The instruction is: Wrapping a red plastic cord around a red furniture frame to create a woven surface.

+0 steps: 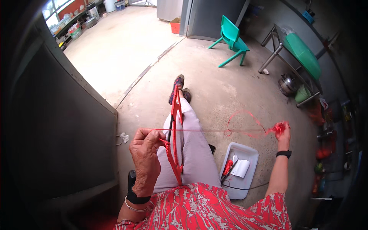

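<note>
My left hand [145, 159] is closed above my left thigh, thumb and forefinger pinching a long, pointed red frame [177, 111] near one end. The frame looks wrapped in red cord and rests along my legs, with a dark rod beside it. A thin red cord [195, 130] runs taut from the pinching fingers out to the right. Stretched out on that side, my right hand [283, 136] is closed around a loose bundle of red cord [279, 127], slightly blurred. A slack loop of the cord hangs left of the bundle.
On the floor by my right leg is a white plastic tray [252, 161] with white paper [241, 168], a red bundle [227, 167] and a dark tool. A green chair [230, 32] stands ahead. At the right are a metal-legged table [279, 49] and a pot [287, 84].
</note>
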{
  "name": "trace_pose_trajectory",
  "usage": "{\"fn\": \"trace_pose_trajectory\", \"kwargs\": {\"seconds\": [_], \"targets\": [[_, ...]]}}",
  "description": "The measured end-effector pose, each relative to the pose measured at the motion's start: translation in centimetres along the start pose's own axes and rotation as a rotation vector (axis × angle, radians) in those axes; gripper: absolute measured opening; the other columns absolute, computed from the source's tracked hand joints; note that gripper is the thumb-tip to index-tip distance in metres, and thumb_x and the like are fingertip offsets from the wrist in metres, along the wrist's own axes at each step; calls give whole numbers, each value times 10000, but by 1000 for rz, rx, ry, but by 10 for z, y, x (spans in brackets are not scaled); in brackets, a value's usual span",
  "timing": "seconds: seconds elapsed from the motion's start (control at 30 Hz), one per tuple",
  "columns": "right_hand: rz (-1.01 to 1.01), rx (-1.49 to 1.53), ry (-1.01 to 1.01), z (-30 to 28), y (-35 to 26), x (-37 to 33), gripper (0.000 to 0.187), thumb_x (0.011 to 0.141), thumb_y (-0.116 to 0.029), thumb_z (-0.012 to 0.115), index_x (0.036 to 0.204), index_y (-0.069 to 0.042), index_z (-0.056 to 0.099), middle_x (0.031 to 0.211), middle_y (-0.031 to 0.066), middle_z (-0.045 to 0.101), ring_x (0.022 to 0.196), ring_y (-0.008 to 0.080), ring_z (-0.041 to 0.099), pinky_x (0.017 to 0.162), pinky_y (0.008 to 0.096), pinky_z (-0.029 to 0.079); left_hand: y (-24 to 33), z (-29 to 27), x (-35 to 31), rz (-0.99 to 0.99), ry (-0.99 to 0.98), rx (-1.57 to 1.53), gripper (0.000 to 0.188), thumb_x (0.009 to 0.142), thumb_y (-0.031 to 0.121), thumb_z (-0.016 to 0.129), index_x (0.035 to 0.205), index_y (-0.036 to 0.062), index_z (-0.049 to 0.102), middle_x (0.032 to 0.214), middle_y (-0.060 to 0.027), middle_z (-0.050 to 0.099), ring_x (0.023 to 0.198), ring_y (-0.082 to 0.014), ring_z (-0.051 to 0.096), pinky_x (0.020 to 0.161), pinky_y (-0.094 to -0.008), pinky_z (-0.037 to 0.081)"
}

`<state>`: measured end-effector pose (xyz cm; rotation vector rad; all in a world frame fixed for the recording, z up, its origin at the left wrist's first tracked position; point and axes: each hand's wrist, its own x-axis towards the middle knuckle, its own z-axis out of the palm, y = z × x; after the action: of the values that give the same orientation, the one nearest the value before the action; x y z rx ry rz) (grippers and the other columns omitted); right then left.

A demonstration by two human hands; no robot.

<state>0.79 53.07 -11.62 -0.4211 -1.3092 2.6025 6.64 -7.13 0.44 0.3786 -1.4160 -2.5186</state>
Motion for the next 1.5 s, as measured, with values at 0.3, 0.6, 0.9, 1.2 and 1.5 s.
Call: {"fn": "trace_pose_trajectory", "kwargs": {"seconds": [0.3, 0.6, 0.9, 1.2, 1.5], "targets": [[256, -719, -115, 184, 91, -82, 214, 925, -285, 466, 1034, -101, 480, 584, -53, 353, 428, 47, 356, 400, 236, 381, -2, -10, 8, -213, 18, -97, 103, 883, 103, 561, 851, 11, 527, 745, -124, 627, 626, -166, 616, 586, -264, 508], [120, -1045, -914, 350, 140, -161, 154, 849, -138, 591, 963, -34, 591, 675, 41, 529, 586, 140, 513, 562, 297, 437, 4, -11, 0, -197, 10, 87, 124, 862, 105, 593, 876, -13, 558, 889, -164, 655, 744, -176, 638, 622, -269, 518], [-291, -1191, -945, 394, 165, -171, 160, 832, -146, 663, 878, 3, 632, 697, 77, 593, 569, 128, 535, 518, 291, 429, -10, -22, 1, -339, -127, 46, 99, 855, 92, 607, 866, 5, 560, 889, -102, 642, 762, -143, 622, 659, -299, 534], [26, -983, -810, 390, 150, -174, 164, 821, -55, 633, 958, 28, 597, 832, 86, 622, 753, 152, 621, 697, 282, 504, -5, -14, 3, -155, -58, -10, 72, 829, 11, 635, 852, -26, 578, 762, -57, 614, 642, -98, 573, 565, -246, 494], [-592, -1181, -1086, 440, 126, -150, 141, 802, -88, 662, 928, -30, 632, 926, 72, 615, 911, 183, 581, 797, 312, 447, 16, 7, 12, -25, -84, -53, 60, 822, -2, 628, 844, -21, 575, 864, -89, 629, 735, -101, 592, 654, -235, 498]]}}
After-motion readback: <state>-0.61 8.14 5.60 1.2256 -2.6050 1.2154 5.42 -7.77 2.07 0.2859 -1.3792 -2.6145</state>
